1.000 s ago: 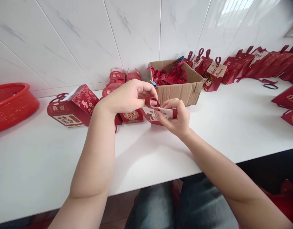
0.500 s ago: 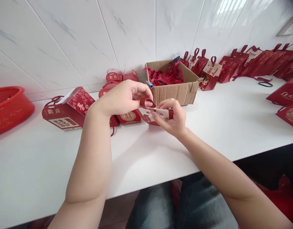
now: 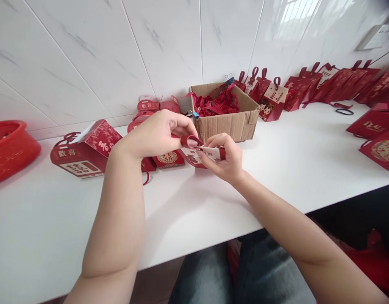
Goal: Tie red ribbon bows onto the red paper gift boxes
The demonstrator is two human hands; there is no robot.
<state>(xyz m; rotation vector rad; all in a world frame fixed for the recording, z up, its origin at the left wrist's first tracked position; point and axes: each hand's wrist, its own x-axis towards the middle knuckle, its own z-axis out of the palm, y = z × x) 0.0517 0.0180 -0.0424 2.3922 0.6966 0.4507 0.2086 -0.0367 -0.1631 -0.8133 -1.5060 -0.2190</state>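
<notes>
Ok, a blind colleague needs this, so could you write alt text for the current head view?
The left hand pinches a red strap loop on a red printed box held by the right hand at a white table. Behind are an open cardboard box of red ribbons and more red boxes.

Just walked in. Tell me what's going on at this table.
A person is working with both bare hands on a small red-and-white bag. The left hand pinches a red loop at its top edge, while the right hand grips the bag's top. Just behind, a cardboard box holds a tangle of red ribbons. More bags with loop handles stand along the wall to the right.
</notes>
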